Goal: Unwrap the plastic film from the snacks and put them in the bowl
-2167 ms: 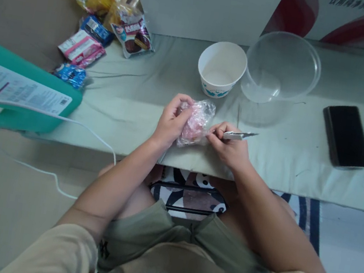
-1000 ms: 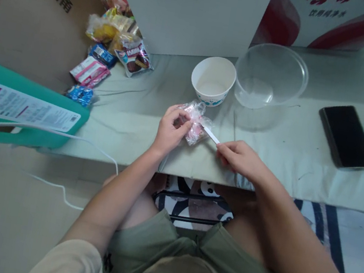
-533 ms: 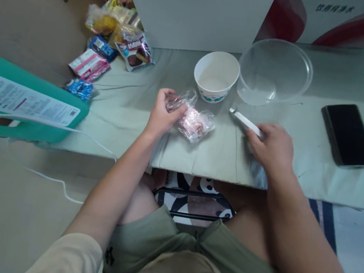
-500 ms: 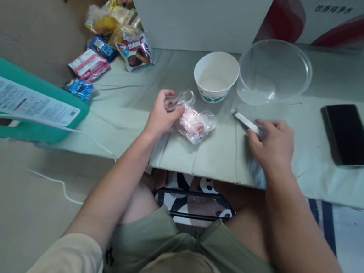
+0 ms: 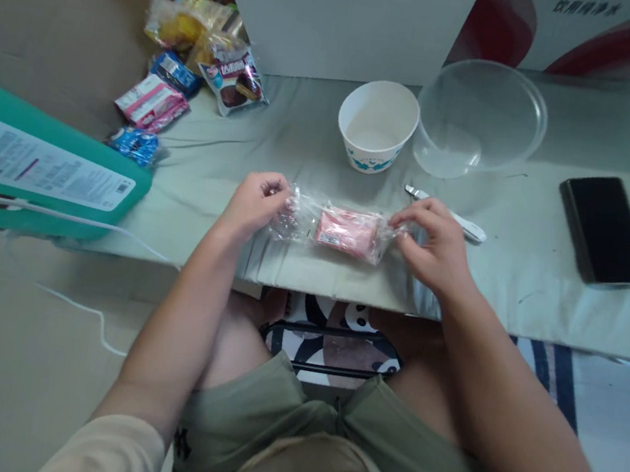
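Note:
A clear plastic wrapper with a pink packaged snack (image 5: pixel 347 231) inside is stretched between my two hands, just above the cloth. My left hand (image 5: pixel 256 206) pinches the wrapper's crumpled left end. At the other end my right hand (image 5: pixel 433 244) grips the plastic between thumb and fingers. Behind the right hand lies a white utility knife (image 5: pixel 467 228) on the cloth, its tip pointing left and its middle partly hidden by the fingers. A white paper bowl (image 5: pixel 376 129) with a blue pattern stands just beyond the snack.
Beside the bowl is a clear plastic tub (image 5: pixel 482 123). A black phone (image 5: pixel 607 230) lies to the right. Several wrapped snacks (image 5: pixel 235 82) are heaped at the left, near a cardboard box (image 5: pixel 54 23) and a green container (image 5: pixel 134 194). A white box (image 5: pixel 340 15) stands behind.
My right hand has let go of the utility knife, leaving it on the cloth, and has moved left to the wrapper's right end. The wrapper is now pulled out straight; my left hand shifted left.

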Action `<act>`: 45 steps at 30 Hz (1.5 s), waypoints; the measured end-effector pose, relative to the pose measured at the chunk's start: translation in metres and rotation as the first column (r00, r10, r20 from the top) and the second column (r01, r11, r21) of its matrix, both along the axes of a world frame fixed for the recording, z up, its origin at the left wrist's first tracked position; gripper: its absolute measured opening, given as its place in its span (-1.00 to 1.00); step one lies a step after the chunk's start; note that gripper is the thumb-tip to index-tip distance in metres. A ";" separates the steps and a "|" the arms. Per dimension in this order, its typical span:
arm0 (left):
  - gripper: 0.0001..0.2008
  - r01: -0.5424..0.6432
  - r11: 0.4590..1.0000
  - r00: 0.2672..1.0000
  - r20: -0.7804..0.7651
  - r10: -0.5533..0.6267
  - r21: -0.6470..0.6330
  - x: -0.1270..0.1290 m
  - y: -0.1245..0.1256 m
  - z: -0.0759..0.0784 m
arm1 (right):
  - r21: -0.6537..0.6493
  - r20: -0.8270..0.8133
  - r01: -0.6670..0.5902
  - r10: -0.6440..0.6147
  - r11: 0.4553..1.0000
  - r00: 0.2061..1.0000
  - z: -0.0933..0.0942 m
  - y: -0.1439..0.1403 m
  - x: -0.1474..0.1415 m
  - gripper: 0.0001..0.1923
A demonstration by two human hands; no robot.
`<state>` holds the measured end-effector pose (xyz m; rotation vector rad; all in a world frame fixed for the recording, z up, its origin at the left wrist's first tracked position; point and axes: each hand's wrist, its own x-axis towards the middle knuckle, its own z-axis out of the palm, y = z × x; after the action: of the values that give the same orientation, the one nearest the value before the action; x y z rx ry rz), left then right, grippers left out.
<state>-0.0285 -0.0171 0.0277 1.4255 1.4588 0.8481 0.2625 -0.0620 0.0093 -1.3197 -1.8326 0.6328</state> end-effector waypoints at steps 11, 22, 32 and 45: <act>-0.75 0.110 0.980 0.987 -0.134 -0.088 0.165 0.009 0.004 0.001 | 0.332 0.030 0.038 -0.051 0.942 0.998 0.006 -0.014 -0.002 -0.80; -0.65 -0.015 0.992 1.000 0.022 0.013 0.127 0.021 0.009 -0.010 | 0.095 0.455 -0.302 0.229 0.949 0.860 0.020 -0.032 -0.022 -0.50; -0.64 -0.073 0.994 0.893 0.449 0.030 0.080 0.039 -0.006 0.010 | 0.104 0.574 -0.198 0.104 0.975 0.812 0.011 -0.022 -0.048 -0.48; -0.77 -0.268 0.957 0.958 0.136 0.253 0.107 0.017 0.021 -0.009 | 0.167 0.144 -0.109 0.085 0.980 0.986 0.040 -0.031 -0.021 -0.73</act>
<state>-0.0114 0.0044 0.0189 1.2625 1.5434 1.1890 0.2419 -0.0926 0.0492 -1.1883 -2.0242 0.4299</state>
